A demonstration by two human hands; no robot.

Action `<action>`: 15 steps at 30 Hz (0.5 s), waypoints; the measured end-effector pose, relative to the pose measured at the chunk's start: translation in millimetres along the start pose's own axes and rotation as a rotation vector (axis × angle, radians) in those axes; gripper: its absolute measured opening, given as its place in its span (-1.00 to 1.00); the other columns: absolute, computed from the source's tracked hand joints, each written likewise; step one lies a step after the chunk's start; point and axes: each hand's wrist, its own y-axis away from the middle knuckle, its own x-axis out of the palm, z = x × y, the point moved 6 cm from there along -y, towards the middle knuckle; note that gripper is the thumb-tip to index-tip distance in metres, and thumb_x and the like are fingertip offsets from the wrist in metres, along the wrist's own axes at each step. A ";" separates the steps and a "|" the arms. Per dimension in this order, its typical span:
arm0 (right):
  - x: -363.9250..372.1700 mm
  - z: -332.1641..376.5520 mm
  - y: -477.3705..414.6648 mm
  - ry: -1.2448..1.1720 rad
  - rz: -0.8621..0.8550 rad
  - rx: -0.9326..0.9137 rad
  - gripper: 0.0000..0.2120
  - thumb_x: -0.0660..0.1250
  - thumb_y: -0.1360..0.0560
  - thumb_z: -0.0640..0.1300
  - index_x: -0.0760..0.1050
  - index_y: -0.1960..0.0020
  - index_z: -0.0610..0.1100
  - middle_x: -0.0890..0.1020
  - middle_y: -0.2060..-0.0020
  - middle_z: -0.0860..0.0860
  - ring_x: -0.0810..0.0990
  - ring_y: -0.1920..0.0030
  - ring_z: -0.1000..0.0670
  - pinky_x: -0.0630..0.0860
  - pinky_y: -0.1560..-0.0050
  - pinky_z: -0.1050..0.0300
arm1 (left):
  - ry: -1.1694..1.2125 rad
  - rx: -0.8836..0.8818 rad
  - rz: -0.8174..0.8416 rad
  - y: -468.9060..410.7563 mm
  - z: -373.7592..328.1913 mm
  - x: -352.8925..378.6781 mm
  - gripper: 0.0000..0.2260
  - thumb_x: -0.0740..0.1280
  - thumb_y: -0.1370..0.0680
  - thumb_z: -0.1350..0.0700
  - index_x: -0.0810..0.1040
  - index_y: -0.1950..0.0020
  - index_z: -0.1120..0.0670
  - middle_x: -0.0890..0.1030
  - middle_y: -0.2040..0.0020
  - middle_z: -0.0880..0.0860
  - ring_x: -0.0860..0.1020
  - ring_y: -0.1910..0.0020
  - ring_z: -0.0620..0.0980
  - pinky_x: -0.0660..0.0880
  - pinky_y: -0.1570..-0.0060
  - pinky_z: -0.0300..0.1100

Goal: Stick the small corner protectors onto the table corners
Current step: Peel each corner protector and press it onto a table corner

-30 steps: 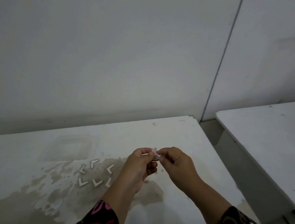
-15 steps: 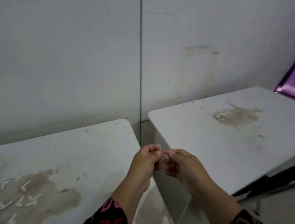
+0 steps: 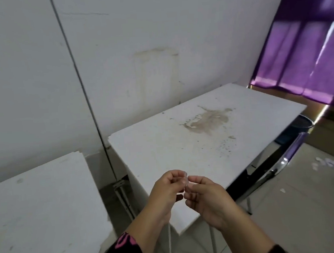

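Pale wall point(image 3: 155, 37) with a dark vertical seam point(image 3: 78, 83). Against it, two white tables with a gap between: left table point(image 3: 38, 206) scuffed, right table point(image 3: 154, 151) blotched by a brown stain point(image 3: 207, 121). Purple curtain point(image 3: 305, 45) far right, daylight behind. Light floor point(image 3: 298, 206), white scraps point(image 3: 333, 165) scattered.

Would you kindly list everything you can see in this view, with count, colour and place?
left table: one, white, lower left.
right table: one, white, centre.
stain: one, brown, on the right table.
wall: one, off-white, behind both tables.
curtain: one, purple, upper right.
round container: one, dark, beyond the right table.
paper scraps: several, white, floor at right.
corner protector: one, pale, lower centre, pinched from both sides.
sleeve: one, black with pink pattern, left forearm.
left hand: one, pinches the corner protector.
right hand: one, pinches it too.
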 end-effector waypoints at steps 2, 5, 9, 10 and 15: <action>-15.6 8.3 -12.1 0.007 -0.025 -0.015 -0.76 0.22 -0.52 -0.37 0.45 -0.17 -0.24 0.56 0.36 -0.07 0.51 0.35 -0.01 0.48 0.28 0.12 | -0.034 -0.024 0.028 -19.2 1.6 12.8 -0.83 0.30 -0.51 0.29 0.62 0.11 0.06 0.62 0.18 0.06 0.55 0.21 0.01 0.50 0.03 -0.03; -38.5 23.7 -35.2 0.067 -0.094 -0.042 -0.76 0.20 -0.52 -0.37 0.50 -0.14 -0.21 0.55 0.33 -0.09 0.52 0.35 0.00 0.50 0.25 0.12 | -0.057 -0.077 0.055 -50.8 4.2 28.8 -0.70 0.22 -0.46 0.38 0.66 0.12 0.06 0.65 0.11 0.07 0.52 0.21 0.00 0.50 0.07 -0.08; -70.2 56.6 -70.9 0.135 -0.200 -0.076 -0.76 0.21 -0.52 -0.37 0.52 -0.12 -0.18 0.54 0.24 -0.14 0.52 0.32 -0.03 0.50 0.22 0.10 | -0.033 -0.134 0.079 -97.1 -2.7 51.8 -0.71 0.21 -0.47 0.36 0.66 0.02 0.11 0.62 0.12 0.08 0.51 0.21 0.00 0.49 0.15 -0.16; -76.9 65.6 -78.2 0.151 -0.225 -0.087 -0.75 0.21 -0.51 -0.38 0.52 -0.11 -0.18 0.54 0.25 -0.14 0.51 0.31 -0.04 0.49 0.22 0.09 | -0.032 -0.139 0.081 -107.6 -6.6 57.4 -0.75 0.24 -0.48 0.33 0.66 0.00 0.12 0.62 0.13 0.07 0.51 0.22 0.00 0.49 0.15 -0.16; -111.4 111.8 -109.4 0.159 -0.305 -0.170 -0.76 0.24 -0.49 -0.39 0.52 -0.07 -0.15 0.51 0.29 -0.12 0.50 0.29 -0.06 0.48 0.19 0.07 | -0.115 -0.129 0.112 -167.3 -22.2 96.0 -0.88 0.33 -0.52 0.17 0.62 -0.02 0.09 0.63 0.15 0.04 0.53 0.24 -0.03 0.50 0.16 -0.18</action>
